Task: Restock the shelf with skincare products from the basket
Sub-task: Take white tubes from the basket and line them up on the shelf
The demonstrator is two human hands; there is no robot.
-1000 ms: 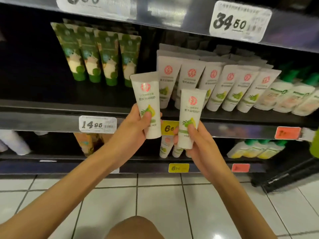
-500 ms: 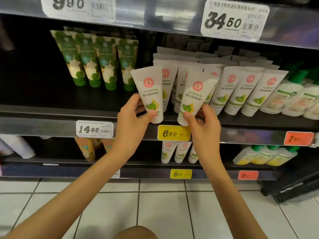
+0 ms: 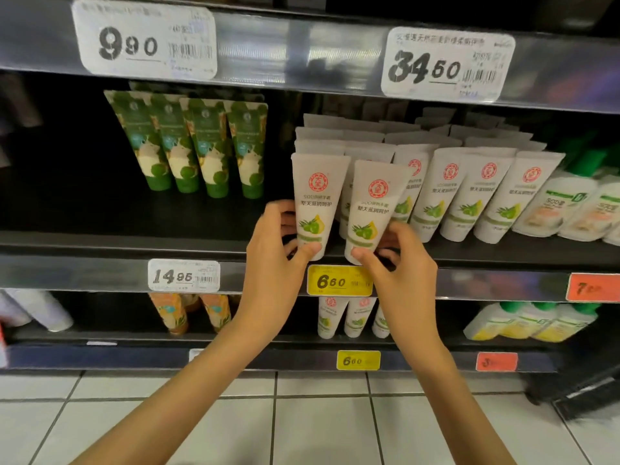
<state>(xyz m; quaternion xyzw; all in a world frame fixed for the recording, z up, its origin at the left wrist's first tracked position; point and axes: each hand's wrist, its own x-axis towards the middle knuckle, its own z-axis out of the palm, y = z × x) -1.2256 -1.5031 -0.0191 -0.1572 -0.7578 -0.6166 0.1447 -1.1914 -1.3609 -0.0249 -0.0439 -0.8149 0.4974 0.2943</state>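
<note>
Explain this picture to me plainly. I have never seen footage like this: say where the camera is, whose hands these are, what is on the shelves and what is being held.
There is no machine here. The camera sits on a person's head and looks forward and down, so both bare arms reach in from below. The left hand holds one white tube near its cap end. The right hand holds a second white tube the same way. Both tubes stand cap down at the front edge of the middle shelf, above a yellow price tag reading 6.60. Behind them stand rows of matching white tubes. To the left stand four green tubes. The basket is out of view.
</note>
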